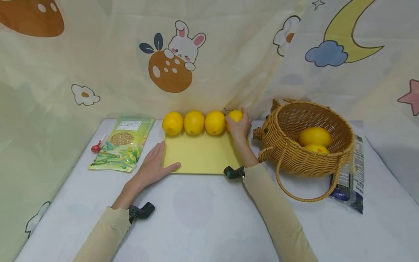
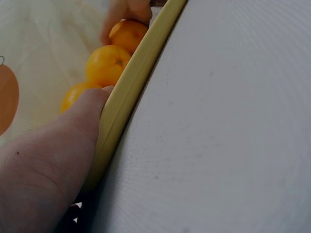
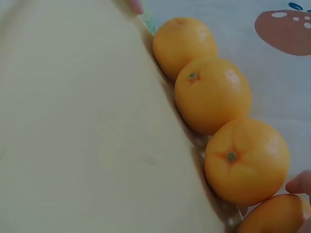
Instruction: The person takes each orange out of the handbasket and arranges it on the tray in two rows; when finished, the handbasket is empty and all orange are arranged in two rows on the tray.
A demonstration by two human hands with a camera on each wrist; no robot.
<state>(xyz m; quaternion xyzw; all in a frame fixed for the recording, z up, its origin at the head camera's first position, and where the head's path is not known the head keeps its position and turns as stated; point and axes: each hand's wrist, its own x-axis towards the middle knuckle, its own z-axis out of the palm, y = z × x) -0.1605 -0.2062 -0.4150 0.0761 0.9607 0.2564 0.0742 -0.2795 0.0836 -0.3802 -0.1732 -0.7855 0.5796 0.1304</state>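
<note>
A row of oranges runs along the back edge of a pale yellow board (image 1: pixel 199 154). Three of them, including the leftmost orange (image 1: pixel 172 123), sit side by side left of my right hand (image 1: pixel 240 129). That hand holds the orange (image 1: pixel 234 115) at the row's right end, thumb on its left and fingers round its far and right sides. In the right wrist view the end orange (image 3: pixel 274 216) shows below the others beside a fingertip. My left hand (image 1: pixel 153 165) rests at the board's left edge, fingers straight along it and thumb spread over the front left corner.
Right of the board stands a wicker basket (image 1: pixel 275 142) with oranges (image 1: pixel 315 137) inside, its handle drooping forward. A dark package (image 1: pixel 355 182) lies partly under it. On the left are a green bag (image 1: pixel 122 145) and a red lollipop (image 1: pixel 96 147). A printed cloth hangs behind.
</note>
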